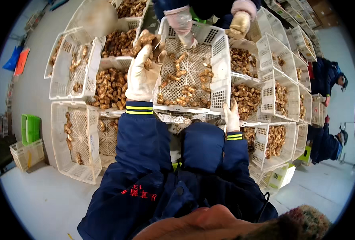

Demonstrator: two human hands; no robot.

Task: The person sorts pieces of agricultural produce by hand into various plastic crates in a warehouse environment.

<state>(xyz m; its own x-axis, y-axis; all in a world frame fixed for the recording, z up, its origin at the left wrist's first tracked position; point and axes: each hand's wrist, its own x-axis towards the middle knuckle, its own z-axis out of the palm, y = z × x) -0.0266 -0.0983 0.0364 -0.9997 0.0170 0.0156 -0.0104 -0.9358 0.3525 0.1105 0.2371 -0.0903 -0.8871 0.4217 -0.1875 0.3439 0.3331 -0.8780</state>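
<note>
My left hand [143, 70], in a white glove, is raised over the left wall of the middle white plastic crate [220, 67]. Its fingers are closed around a clump of brown mushrooms [146, 39]. Loose mushrooms [186, 93] lie in small groups on that crate's lattice floor. At the crate's near right corner is my right hand [232, 117], also gloved. Its fingertips touch or nearly touch the rim; whether they grip it is not plain. Opposite me, a co-worker's gloved hand [186, 39] reaches into the same crate. Their other hand [238, 25] is by the far right corner.
Crates of mushrooms [111, 87] stand close on the left, and more crates [245, 100] on the right. A sparsely filled crate [75, 141] is at the near left. Green and white baskets [30, 129] stand on the floor. Two other people [327, 141] work at the far right.
</note>
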